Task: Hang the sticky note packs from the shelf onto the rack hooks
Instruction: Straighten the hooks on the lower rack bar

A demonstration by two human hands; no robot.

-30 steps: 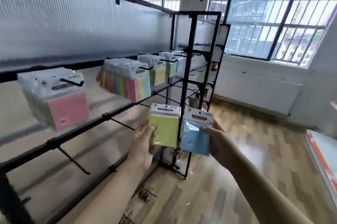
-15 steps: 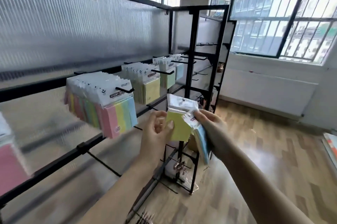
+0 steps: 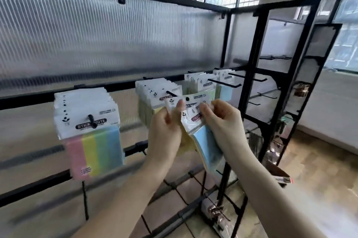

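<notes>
Left hand (image 3: pixel 164 133) pinching the header of a yellow sticky note pack in clear plastic (image 3: pixel 186 141); right hand (image 3: pixel 220 121) clamped on a blue one (image 3: pixel 207 144). Hands nearly touching. Black wire rack hook (image 3: pixel 171 93) just beyond, at eleven o'clock, prong pointing back toward the hands. Yellow pack's punched hole nearer it; left hand likely leads.

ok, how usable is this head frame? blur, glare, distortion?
Head view: motion blur smears the lower black rack rails and the multicolour hanging sticky note pack; the bright windows are blown out; wide-angle bending bows the black frame; both hands, left and right, stay fairly sharp.
</notes>
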